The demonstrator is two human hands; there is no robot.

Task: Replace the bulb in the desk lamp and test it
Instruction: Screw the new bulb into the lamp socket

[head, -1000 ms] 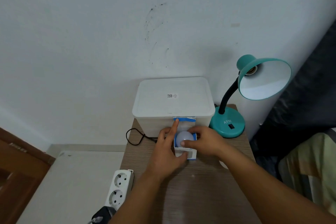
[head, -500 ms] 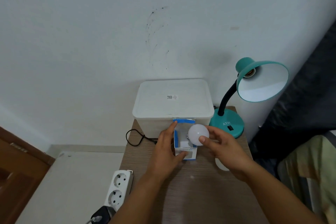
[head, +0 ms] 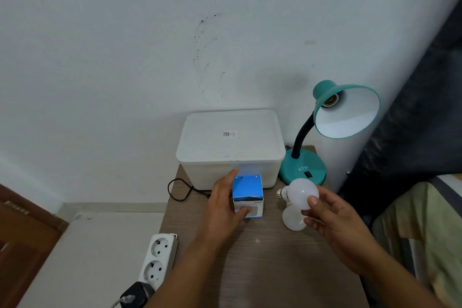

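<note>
Bulb [head: 301, 194] held in right hand [head: 335, 227] fingertips.

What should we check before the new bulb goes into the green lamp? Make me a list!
1. New bulb out of its box: ok.
2. Right hand grips the bulb by its glass: ok.
3. Lamp socket empty, old bulb lying on the table: ok.
4. Bulb's screw base pointing at the socket: not ok, it points left.
5. Lamp switch off: cannot tell.
6. Left hand free to steady the lamp: not ok, it holds the box.
</note>
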